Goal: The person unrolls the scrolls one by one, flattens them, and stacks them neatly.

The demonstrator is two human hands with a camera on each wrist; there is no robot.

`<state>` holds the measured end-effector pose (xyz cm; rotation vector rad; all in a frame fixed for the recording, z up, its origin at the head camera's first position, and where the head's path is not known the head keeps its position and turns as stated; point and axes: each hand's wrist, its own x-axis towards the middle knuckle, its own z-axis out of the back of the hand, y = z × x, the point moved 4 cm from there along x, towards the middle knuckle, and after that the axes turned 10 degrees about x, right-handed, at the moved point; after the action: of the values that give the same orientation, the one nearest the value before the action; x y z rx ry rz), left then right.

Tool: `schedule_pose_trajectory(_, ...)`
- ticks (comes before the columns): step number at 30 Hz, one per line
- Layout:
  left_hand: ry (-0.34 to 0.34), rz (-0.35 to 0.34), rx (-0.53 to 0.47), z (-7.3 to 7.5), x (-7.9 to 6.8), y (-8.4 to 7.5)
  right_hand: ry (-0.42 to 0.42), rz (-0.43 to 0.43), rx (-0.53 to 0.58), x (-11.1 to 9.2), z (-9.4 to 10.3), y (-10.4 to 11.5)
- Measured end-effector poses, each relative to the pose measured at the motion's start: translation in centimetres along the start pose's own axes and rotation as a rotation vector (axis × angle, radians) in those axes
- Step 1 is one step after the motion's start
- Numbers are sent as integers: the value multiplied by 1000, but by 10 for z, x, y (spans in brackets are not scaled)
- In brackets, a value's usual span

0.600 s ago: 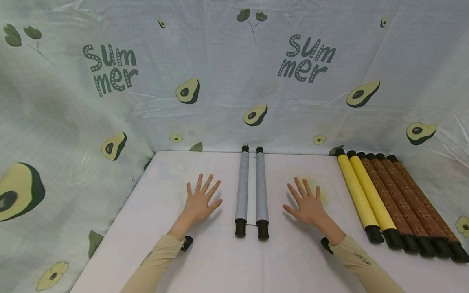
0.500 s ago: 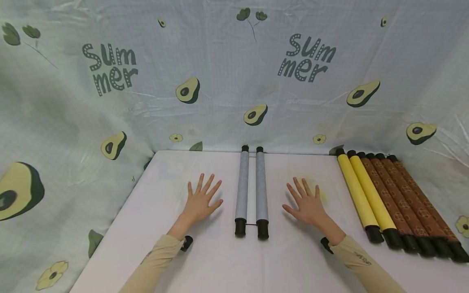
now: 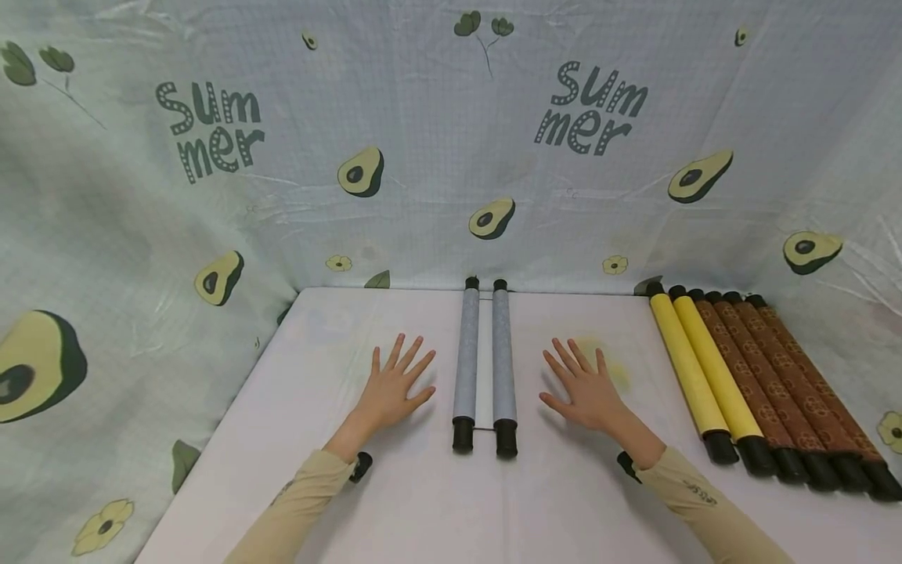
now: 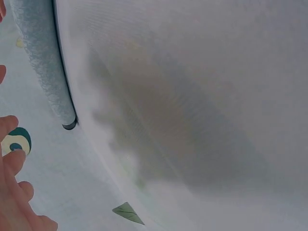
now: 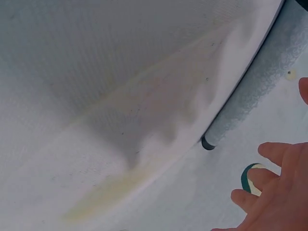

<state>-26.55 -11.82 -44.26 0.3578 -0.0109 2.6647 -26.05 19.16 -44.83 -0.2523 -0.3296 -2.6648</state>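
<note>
Two parallel grey-blue rolls with black end caps lie lengthwise at the table's middle, a left roll (image 3: 466, 352) and a right roll (image 3: 503, 352). A pale strip shows between them, with a thin dark line across its near end; they look like the two halves of a scroll. My left hand (image 3: 390, 394) is left of the pair, fingers spread and holding nothing. On the other side is my right hand (image 3: 588, 395), likewise spread, touching neither roll. Both hands cast shadows on the white tabletop. Each wrist view shows fingers and one roll (image 4: 45, 57), (image 5: 260, 82).
At the right lie two yellow rolls, one of them outermost (image 3: 687, 360), beside several brown patterned rolls (image 3: 796, 376), all black-capped. An avocado-print cloth (image 3: 423, 235) hangs behind and at the sides of the white table (image 3: 423, 509).
My left hand has shifted slightly right, toward the grey-blue rolls, and my right hand slightly left. The head view has moved a little. The rolls lie as before.
</note>
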Motion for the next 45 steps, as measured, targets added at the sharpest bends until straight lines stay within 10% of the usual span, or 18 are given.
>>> schedule_pose_trajectory(45, -42, -379, 123, -1, 18, -45, 17, 369, 5, 14, -5, 42)
